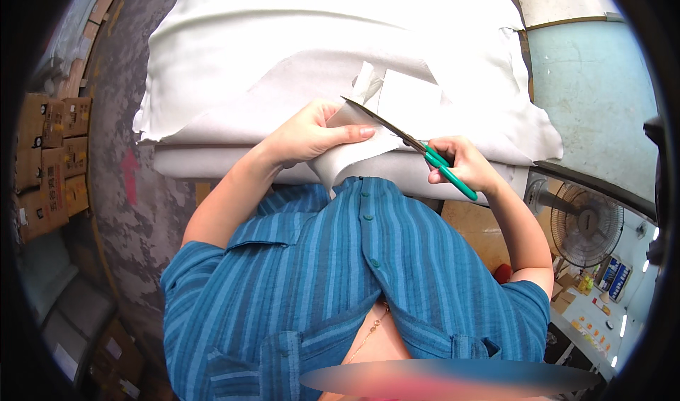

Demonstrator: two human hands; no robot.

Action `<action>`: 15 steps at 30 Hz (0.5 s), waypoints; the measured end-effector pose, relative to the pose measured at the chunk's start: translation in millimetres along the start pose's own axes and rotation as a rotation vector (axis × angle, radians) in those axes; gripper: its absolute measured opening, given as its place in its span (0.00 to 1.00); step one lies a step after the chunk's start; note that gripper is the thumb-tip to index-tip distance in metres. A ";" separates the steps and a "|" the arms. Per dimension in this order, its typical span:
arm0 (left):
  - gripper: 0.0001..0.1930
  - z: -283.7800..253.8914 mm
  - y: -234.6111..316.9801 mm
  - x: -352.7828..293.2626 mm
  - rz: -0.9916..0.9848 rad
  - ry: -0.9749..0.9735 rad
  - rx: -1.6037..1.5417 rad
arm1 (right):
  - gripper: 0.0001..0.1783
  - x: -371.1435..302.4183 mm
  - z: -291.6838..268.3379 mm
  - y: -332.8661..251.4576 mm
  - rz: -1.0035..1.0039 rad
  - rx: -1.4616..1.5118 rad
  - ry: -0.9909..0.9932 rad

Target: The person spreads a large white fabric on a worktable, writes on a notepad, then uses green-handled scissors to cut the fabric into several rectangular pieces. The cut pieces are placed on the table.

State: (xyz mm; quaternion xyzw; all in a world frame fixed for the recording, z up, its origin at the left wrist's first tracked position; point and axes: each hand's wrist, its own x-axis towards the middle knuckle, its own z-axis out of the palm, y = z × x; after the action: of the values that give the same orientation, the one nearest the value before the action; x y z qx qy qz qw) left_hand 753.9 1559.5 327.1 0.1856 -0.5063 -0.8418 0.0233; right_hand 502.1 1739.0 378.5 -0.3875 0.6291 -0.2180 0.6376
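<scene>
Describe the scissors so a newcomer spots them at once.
Find the big white sheet at top centre, then the right hand over its near edge. That hand holds the scissors, aimed up-left toward the left hand. Bright green handles and dark blades set them apart from the pale material around.

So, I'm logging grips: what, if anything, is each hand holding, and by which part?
Right hand: scissors, by their green handles. Left hand: a white sheet piece, from its left side, thumb on top.

Blue striped, buttoned shirt (319, 259)
</scene>
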 end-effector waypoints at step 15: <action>0.17 12.3 0.3 0.8 -0.231 0.024 0.153 | 0.21 -9.5 9.9 16.7 -0.217 -0.066 0.073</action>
State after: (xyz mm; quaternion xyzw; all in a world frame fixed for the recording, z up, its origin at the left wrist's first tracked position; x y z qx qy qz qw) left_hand 749.0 1569.5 332.3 0.2542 -0.5438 -0.7956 -0.0818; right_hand 507.0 1758.6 370.8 -0.4660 0.6132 -0.2789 0.5736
